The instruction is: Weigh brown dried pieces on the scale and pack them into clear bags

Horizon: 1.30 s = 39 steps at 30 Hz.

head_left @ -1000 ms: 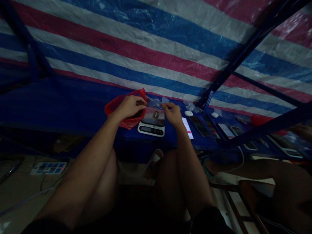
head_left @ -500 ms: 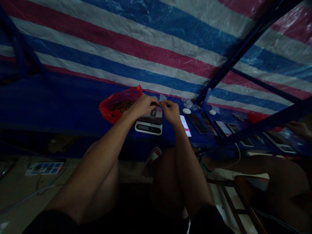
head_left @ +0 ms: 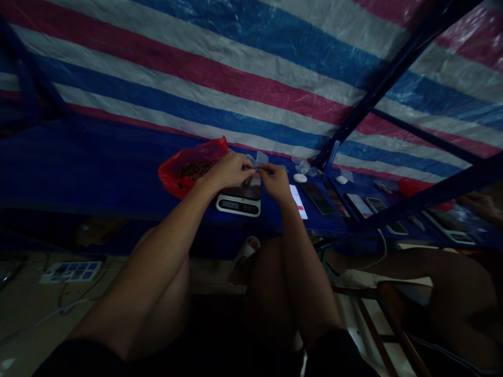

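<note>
- Your left hand (head_left: 239, 168) is just left of the frame's upper centre, fingers bent inward, over the scale (head_left: 236, 206); you show me curled fingertips, but I cannot tell whether they pinch anything.
- Your right hand (head_left: 275, 180) is just right of it, thumb and finger drawn close — too dark and small to tell what, if anything, is between them.
- The two sets of fingertips nearly meet, near the middle of the frame.
- The scale lies below them on the blue table (head_left: 118, 173), white front edge and display facing you; a small object (head_left: 247, 181) on its dark plate is partly hidden by your left hand.
- Left of the scale, a red bag (head_left: 168, 175) gapes — small brownish pieces (head_left: 195, 170) inside.
- Right of your right hand are a lit phone (head_left: 298, 201), a white case (head_left: 299, 178) and a dark phone (head_left: 319, 198).
</note>
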Each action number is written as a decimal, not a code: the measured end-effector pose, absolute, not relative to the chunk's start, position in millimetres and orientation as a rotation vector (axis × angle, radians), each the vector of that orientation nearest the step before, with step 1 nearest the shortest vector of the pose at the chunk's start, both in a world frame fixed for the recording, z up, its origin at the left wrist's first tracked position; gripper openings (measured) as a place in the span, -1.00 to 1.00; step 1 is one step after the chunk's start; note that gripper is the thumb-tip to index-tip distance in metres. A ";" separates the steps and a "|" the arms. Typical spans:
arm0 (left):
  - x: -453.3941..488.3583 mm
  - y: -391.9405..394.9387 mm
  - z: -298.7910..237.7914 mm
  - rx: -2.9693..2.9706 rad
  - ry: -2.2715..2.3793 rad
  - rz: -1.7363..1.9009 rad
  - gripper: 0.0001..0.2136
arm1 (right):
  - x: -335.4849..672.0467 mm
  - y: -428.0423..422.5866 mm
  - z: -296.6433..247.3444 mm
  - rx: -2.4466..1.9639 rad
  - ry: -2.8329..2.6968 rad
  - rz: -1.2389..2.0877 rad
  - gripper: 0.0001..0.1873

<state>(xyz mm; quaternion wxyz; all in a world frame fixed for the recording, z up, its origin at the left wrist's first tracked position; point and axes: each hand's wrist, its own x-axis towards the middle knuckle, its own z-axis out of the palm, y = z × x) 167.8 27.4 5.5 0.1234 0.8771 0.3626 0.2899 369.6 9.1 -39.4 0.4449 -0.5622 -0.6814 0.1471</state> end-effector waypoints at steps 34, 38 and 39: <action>79.5 45.9 -23.3 2.297 1.673 0.528 -0.88 | 288.8 0.7 -0.1 -1.557 -2.264 -0.125 -0.74; 77.6 44.5 -23.2 2.274 1.737 0.521 -0.86 | 276.1 6.7 -2.2 -1.620 -2.326 -0.136 -0.71; 77.2 44.3 -23.3 2.269 1.751 0.521 -0.86 | 275.9 7.5 -2.3 -1.624 -2.321 -0.128 -0.71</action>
